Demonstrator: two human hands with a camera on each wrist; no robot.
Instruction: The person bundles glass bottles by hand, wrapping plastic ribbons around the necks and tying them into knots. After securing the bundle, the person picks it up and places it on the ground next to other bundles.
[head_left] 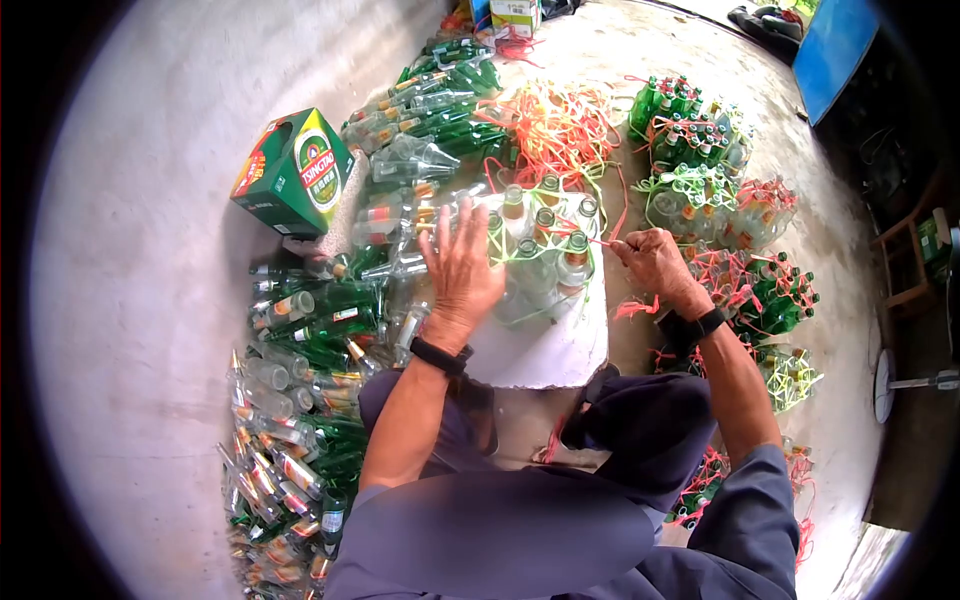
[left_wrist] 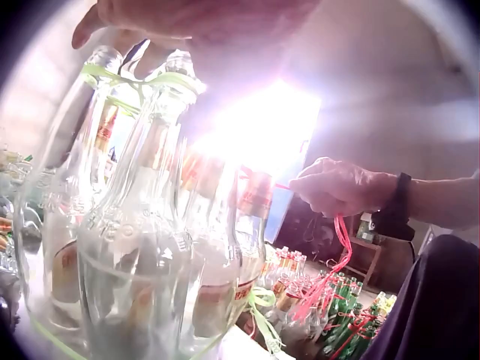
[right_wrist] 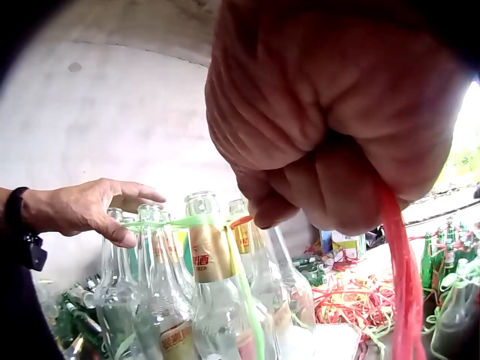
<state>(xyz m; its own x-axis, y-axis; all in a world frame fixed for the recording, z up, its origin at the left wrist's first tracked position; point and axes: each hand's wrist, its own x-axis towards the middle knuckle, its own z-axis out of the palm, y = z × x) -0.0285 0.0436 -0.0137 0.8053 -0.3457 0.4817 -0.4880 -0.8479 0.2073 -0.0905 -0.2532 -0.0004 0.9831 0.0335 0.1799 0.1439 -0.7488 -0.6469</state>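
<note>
A cluster of clear glass bottles (head_left: 575, 262) is stood upright on the white table (head_left: 545, 350), in front of the person's knees. The necks are ringed by light green cord (right_wrist: 180, 223), with a strand of it hung down the side. Red string (left_wrist: 341, 240) is drawn out from the necks by the right hand (head_left: 655, 265); its grip is narrow, the string being pinched between thumb and curled fingers. The left hand (head_left: 465, 270) is held wide, fingers spread, at the necks on the opposite side; whether glass is touched cannot be told.

As judged from this, the green loop is in place, while the red string has yet to be secured; no finished knot can be made out.

Beyond the table, a tangle of red and yellow string (head_left: 560, 130) is heaped. On the right, bundled bottles (head_left: 690, 195) are set upright in corded groups. On the left, loose bottles (head_left: 285, 310) are piled on their sides, many unbundled, near a green carton (head_left: 320, 175).
</note>
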